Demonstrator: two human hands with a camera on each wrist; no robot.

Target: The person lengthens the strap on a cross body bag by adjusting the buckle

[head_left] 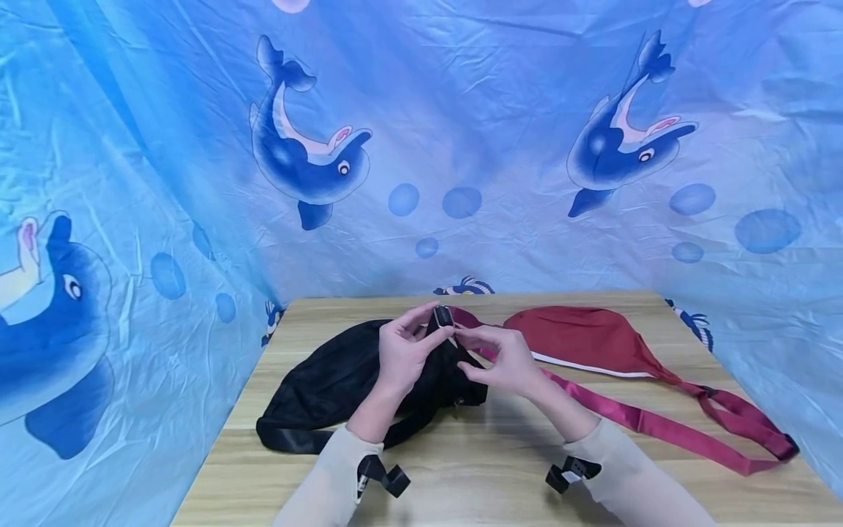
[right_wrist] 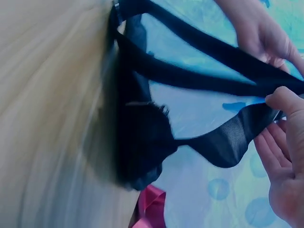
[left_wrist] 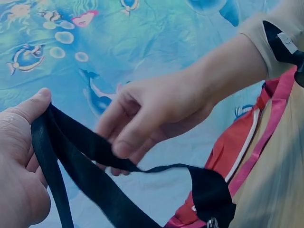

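A black bag (head_left: 336,373) lies on the table, its black strap (left_wrist: 80,161) raised in loops between the hands. My left hand (head_left: 403,351) pinches the strap near a small black buckle (head_left: 443,316). Close beside it, my right hand (head_left: 507,359) has thumb and fingers on the strap just right of the buckle. In the left wrist view the right hand (left_wrist: 161,104) pinches one strand of the strap. The right wrist view shows the strap (right_wrist: 194,80) running up from the bag (right_wrist: 142,147) to both hands; the buckle is largely hidden there.
A red bag (head_left: 579,340) with white edging lies behind and right of the black one. Its crimson strap (head_left: 665,428) loops across the right side of the wooden table (head_left: 461,476). A blue dolphin-print cloth (head_left: 487,132) hangs behind and at the sides.
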